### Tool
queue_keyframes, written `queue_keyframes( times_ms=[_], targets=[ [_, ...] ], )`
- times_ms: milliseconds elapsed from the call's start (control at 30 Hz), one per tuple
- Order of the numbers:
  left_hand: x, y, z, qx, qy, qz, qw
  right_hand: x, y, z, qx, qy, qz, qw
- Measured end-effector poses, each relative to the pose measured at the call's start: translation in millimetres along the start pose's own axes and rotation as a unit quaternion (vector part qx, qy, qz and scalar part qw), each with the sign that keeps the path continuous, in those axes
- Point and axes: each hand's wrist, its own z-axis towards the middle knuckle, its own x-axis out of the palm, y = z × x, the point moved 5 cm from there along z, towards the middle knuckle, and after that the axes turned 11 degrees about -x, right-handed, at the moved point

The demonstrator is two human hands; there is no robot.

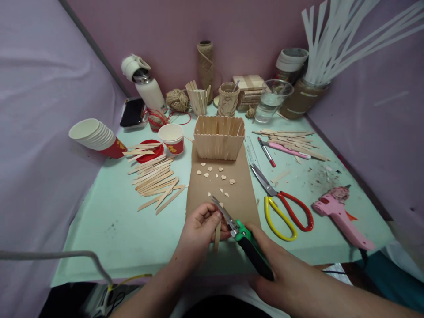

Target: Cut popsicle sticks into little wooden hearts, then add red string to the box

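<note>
My left hand [203, 225] is closed on a flat wooden craft stick [217, 238], pinched upright with its lower end sticking out below the fingers. My right hand [270, 256] is wrapped round green and black handled snips [250, 247]. Their metal blades reach across the upper end of the stick, just beside my left fingertips. Under the blades lies a brown cardboard sheet [198, 194]. Small wooden pieces [223, 177] with rounded and pointed ends are scattered on it. Behind them stands a box made of craft sticks [218, 145].
Craft sticks [155, 176] and stacked paper cups [99, 137] are at left. At right lie red and yellow handled scissors [288, 212], a pink glue gun [344, 216] and pens [288, 150]. Along the back stand a bottle [149, 90], twine [206, 66] and a cup of water [270, 104].
</note>
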Motion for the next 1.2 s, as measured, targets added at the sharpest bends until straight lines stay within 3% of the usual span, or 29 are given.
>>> queue_keyframes(
  times_ms=[367,1200],
  targets=[
    [-0.3,-0.4,0.8,-0.020,0.000,0.000,1.000,-4.7,-0.7,-1.5,0.005,0.024,0.001,1.000],
    [-0.1,2.3,0.4,-0.012,-0.018,0.003,1.000,-3.8,-8.5,-2.6,0.012,-0.016,-0.004,1.000]
  ],
)
